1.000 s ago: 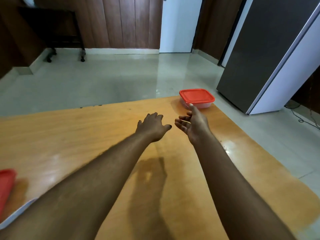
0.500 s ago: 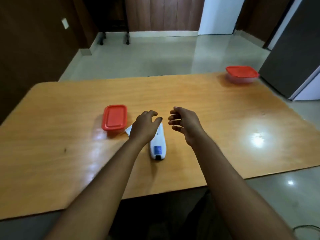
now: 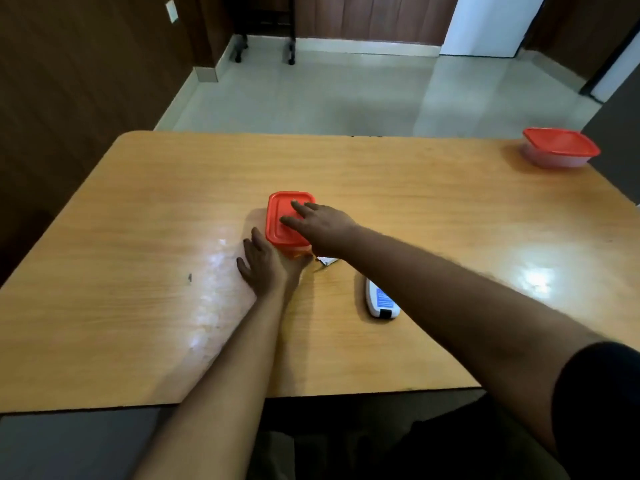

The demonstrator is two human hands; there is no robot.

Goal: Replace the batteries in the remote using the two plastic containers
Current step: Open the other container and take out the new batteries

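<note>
My right hand [image 3: 322, 225] lies flat and spread on the near container's red lid [image 3: 285, 220]; left hand [image 3: 265, 263] cups its side. Contents unseen. Remote [image 3: 380, 299] under right forearm. Second lidded container [image 3: 559, 148] far right.

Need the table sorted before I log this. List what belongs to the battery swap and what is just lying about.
For the job: near container under both hands, lid on; far container at the table's far right corner; white remote.

Lying about: white scrap beside the near container; wheeled stand on the floor.

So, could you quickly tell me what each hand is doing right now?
Left hand: open, against the near container.
Right hand: open, fingers on its lid.
</note>
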